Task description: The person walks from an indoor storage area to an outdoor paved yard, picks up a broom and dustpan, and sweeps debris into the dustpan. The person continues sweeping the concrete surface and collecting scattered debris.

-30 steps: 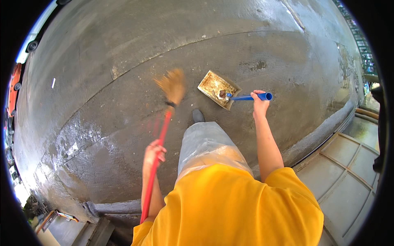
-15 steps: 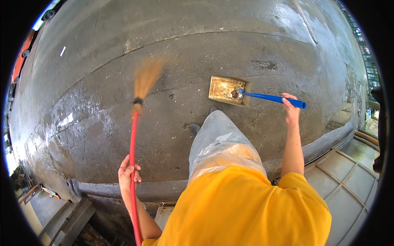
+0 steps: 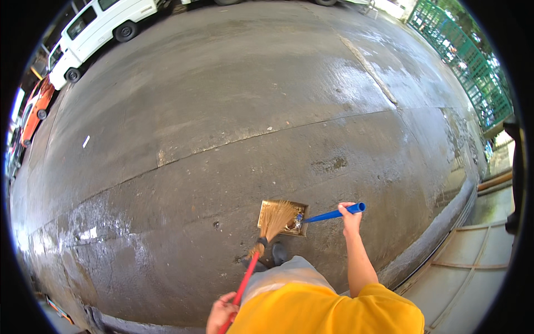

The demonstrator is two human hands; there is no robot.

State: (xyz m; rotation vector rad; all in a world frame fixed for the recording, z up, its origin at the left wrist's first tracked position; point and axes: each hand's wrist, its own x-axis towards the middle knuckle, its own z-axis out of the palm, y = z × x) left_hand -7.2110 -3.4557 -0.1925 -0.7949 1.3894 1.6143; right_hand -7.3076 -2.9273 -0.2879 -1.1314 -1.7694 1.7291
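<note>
My left hand point(image 3: 221, 310) is wrapped round the red handle of a straw broom point(image 3: 276, 220), low in the view. The broom's bristles lie over the open side of a box-shaped metal dustpan point(image 3: 263, 210), covering much of its inside. Bits of litter point(image 3: 298, 220) show at the pan's right end, beside the bristles. On the right, my right hand point(image 3: 350, 221) grips the dustpan's blue tube handle point(image 3: 328, 215) near its free end. The pan rests on the concrete just ahead of my dark shoes point(image 3: 279, 253).
Damp concrete floor point(image 3: 222, 128) spreads ahead, with cracks and a raised strip point(image 3: 367, 69). A white van point(image 3: 100, 28) and an orange car point(image 3: 38, 111) stand at far left. A green fence point(image 3: 464, 61) runs along the right, with metal-framed panels point(image 3: 473, 261) nearer me.
The broom has swung from the left, away from the dustpan, to over it. The view has tilted up, so the pan and both hands sit lower. Both hands keep their holds.
</note>
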